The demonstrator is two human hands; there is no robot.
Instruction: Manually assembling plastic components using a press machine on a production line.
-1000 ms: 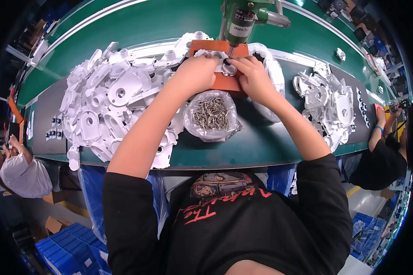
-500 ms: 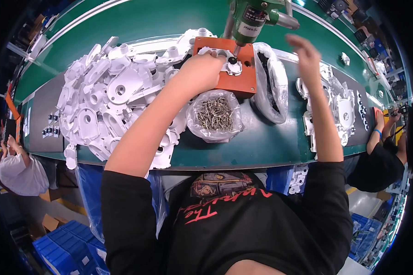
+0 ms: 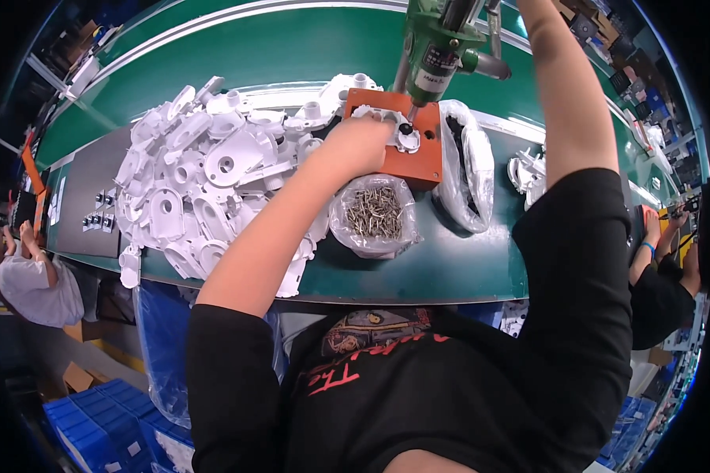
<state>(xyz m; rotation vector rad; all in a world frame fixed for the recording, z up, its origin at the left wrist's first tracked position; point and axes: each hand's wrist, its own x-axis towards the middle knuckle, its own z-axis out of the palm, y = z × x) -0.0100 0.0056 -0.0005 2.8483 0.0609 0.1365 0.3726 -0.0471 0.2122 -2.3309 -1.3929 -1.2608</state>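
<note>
My left hand [image 3: 368, 143] has its fingers closed on a white plastic part [image 3: 408, 142], which lies in an orange block fixture [image 3: 414, 164]. A small round black piece [image 3: 405, 128] sits on this part, just under the tip of a green bench press [image 3: 434, 59] with a steel spindle. Whether the tip touches it, I cannot tell. My right forearm [image 3: 572, 102] reaches up past the right side of the press, and the hand itself is beyond the top edge. Nearest to my left wrist is a bag-lined bowl of small metal pins or screws [image 3: 375, 213].
A large heap of white plastic parts [image 3: 233, 158] covers the left of the green bench. Right of the fixture stands a clear bag of black pieces [image 3: 469, 173]. More white parts [image 3: 526, 175] lie partly behind my right arm. Other people sit at both sides.
My right hand has risen from beside the press out through the top of the picture. My left hand stays on the white part. The whole view has shifted slightly.
</note>
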